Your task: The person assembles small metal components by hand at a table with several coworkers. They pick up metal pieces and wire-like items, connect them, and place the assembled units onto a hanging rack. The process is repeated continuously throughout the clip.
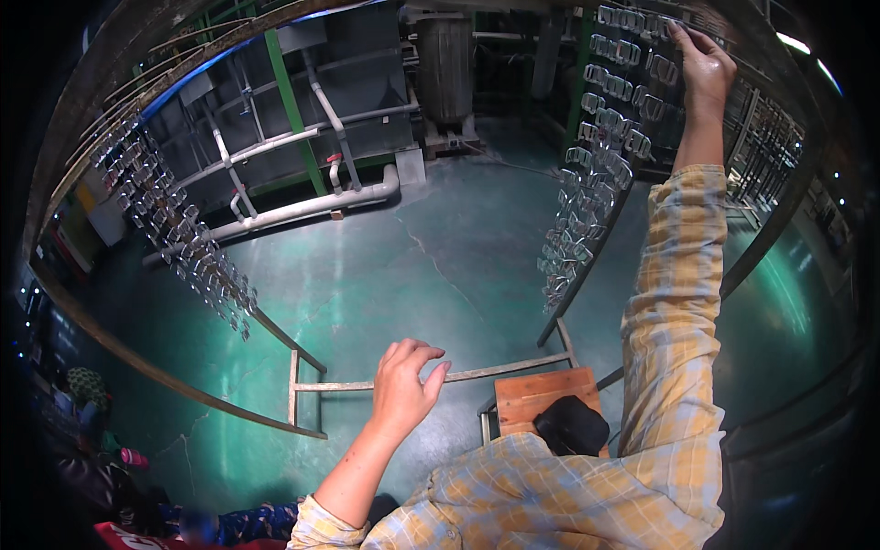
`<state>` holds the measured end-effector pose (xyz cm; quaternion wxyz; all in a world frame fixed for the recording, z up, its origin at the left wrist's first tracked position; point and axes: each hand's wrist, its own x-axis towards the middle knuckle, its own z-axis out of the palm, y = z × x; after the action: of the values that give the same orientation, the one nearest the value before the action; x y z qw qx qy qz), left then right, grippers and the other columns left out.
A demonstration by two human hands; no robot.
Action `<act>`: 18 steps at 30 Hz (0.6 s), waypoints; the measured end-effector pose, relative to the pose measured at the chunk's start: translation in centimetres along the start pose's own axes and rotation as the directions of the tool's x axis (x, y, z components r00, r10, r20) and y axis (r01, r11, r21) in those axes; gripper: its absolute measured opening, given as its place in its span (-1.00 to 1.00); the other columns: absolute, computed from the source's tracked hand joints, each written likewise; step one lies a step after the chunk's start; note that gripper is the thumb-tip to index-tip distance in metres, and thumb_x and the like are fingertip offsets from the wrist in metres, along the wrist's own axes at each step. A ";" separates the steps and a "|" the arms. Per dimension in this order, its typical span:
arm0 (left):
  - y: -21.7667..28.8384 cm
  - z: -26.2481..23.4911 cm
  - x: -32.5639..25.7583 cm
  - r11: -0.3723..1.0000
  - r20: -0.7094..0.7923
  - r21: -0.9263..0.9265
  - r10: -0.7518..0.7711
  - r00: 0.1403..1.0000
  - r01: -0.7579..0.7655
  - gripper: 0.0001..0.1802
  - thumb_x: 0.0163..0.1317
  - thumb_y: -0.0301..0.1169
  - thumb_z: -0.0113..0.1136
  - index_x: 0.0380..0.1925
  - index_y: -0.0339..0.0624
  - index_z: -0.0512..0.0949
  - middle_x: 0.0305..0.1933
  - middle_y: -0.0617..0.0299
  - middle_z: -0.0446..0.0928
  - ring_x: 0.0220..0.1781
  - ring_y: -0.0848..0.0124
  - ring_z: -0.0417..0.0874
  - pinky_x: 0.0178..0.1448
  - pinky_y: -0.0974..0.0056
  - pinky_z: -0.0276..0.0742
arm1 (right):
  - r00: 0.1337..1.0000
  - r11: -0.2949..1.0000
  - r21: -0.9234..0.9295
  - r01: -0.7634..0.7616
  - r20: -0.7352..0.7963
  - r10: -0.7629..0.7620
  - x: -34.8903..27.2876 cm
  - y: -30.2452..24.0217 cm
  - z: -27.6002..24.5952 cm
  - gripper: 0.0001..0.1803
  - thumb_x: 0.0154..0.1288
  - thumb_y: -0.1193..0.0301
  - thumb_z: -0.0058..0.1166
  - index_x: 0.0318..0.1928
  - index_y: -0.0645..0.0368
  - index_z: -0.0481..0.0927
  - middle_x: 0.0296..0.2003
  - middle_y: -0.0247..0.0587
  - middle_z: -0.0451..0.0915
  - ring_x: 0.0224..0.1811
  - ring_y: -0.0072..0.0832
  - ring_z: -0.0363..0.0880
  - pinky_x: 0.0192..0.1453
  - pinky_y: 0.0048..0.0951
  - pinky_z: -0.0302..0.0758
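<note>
My right hand (708,71) is raised high at the upper right, its fingertips pinched at the top end of a hanging rack of small shiny metal loops (612,87). The piece between the fingers looks like one of these rounded rectangular metal loops, though the fingers partly cover it. The loops hang in several rows, one below another, down toward the floor. Lower and near the middle, my left hand (403,387) is held in the air with bent fingers and the thumb apart, holding nothing. A yellow plaid sleeve covers my right arm.
A second hanging cluster of metal loops (174,215) is at the left. A frame with a low crossbar (417,379) surrounds me. A wooden stool (518,401) bears a black object (572,425). Pipes (284,216) run along the far wall; a person's patterned clothing (261,522) shows lower left.
</note>
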<state>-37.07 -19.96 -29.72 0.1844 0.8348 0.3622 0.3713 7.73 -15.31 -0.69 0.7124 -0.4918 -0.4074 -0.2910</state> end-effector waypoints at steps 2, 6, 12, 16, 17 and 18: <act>-0.1 0.0 -0.3 1.000 -0.001 -0.004 -0.017 1.000 0.017 -0.83 0.01 -0.40 0.30 -0.38 -0.21 0.63 -0.30 0.16 0.54 -0.21 0.19 0.52 -0.09 0.18 0.43 | 1.000 0.998 -0.060 0.001 -0.023 -0.002 -0.1 -0.2 0.0 -0.64 0.06 0.27 0.37 -0.22 0.29 0.69 -0.36 -0.30 0.67 -0.31 -0.65 0.56 -0.12 -0.62 0.46; -0.6 0.1 -0.4 1.000 -0.008 0.001 -0.012 1.000 0.012 -0.84 -0.05 -0.50 0.33 -0.39 -0.23 0.62 -0.31 0.11 0.56 -0.23 0.16 0.53 -0.15 0.20 0.45 | 0.990 0.954 0.296 -0.052 0.138 0.011 -1.1 -2.3 0.6 -0.81 0.15 0.43 0.24 -0.35 0.35 0.66 -0.49 -0.25 0.65 -0.51 -0.53 0.60 -0.39 -0.52 0.53; -1.0 0.0 -1.4 0.999 0.005 0.008 -0.051 0.999 0.051 -0.84 -0.01 -0.42 0.31 -0.40 -0.21 0.62 -0.33 0.14 0.54 -0.23 0.17 0.52 -0.12 0.17 0.44 | 0.993 0.966 0.257 0.031 0.098 -0.059 -1.2 -2.1 0.7 -0.82 0.14 0.44 0.26 -0.40 0.35 0.66 -0.53 -0.29 0.64 -0.54 -0.62 0.56 -0.46 -0.60 0.43; -1.4 0.3 -1.9 0.997 0.006 -0.005 -0.076 0.997 0.076 -0.85 -0.01 -0.43 0.31 -0.41 -0.21 0.62 -0.33 0.14 0.54 -0.23 0.16 0.53 -0.13 0.16 0.44 | 0.992 0.984 0.150 0.093 0.072 -0.105 -1.7 -2.9 0.1 -0.81 0.14 0.39 0.27 -0.39 0.30 0.67 -0.54 -0.37 0.62 -0.57 -0.71 0.47 -0.51 -0.66 0.29; -1.4 0.3 -2.1 0.996 0.010 -0.011 -0.086 0.996 0.086 -0.85 -0.02 -0.43 0.31 -0.41 -0.21 0.62 -0.33 0.13 0.54 -0.23 0.16 0.53 -0.13 0.16 0.44 | 0.993 0.989 0.122 0.084 0.072 -0.093 -2.0 -3.1 0.0 -0.81 0.14 0.38 0.28 -0.39 0.29 0.68 -0.54 -0.39 0.61 -0.58 -0.73 0.45 -0.52 -0.67 0.26; -1.5 0.4 -2.3 0.995 0.014 -0.016 -0.096 0.995 0.096 -0.85 -0.02 -0.44 0.31 -0.41 -0.21 0.62 -0.33 0.13 0.54 -0.22 0.16 0.53 -0.13 0.16 0.44 | 0.994 0.989 0.128 0.073 0.074 -0.083 -2.0 -2.9 -0.2 -0.80 0.13 0.36 0.28 -0.39 0.27 0.68 -0.55 -0.40 0.61 -0.59 -0.73 0.44 -0.53 -0.67 0.25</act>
<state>-38.50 -20.65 -31.97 0.2112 0.8173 0.3977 0.3594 4.40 -16.44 -1.14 0.7131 -0.4412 -0.4716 -0.2729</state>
